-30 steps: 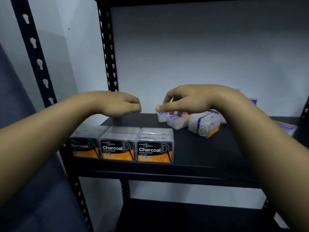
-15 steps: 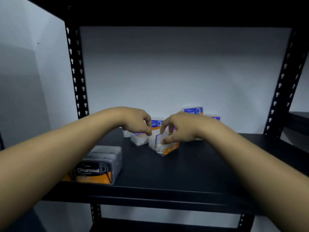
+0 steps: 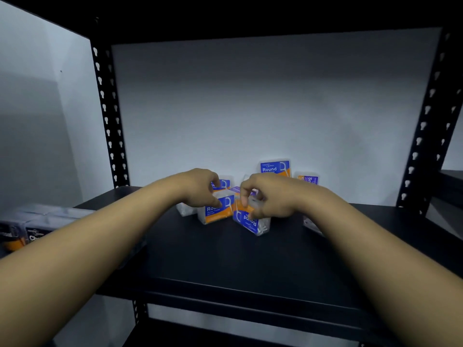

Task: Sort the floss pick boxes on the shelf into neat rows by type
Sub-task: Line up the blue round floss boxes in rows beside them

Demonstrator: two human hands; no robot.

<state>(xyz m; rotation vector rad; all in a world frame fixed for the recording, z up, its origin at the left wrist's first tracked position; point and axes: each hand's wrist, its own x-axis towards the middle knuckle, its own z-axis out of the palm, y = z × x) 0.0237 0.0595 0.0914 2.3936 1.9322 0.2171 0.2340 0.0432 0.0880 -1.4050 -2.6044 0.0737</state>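
Two bare forearms reach into a black metal shelf [image 3: 250, 259]. The left hand [image 3: 200, 189] curls its fingers onto an upright blue-and-orange Round box [image 3: 216, 212]. The right hand [image 3: 268, 199] pinches an upside-down Round box [image 3: 250, 221], likely to turn it label-up. More Round boxes [image 3: 275, 168] stand jumbled behind. Charcoal boxes [image 3: 22, 234] sit apart at the far left, already grouped.

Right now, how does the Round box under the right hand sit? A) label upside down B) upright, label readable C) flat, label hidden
A: the "Round" print on the Round box that the right hand grips reads inverted.
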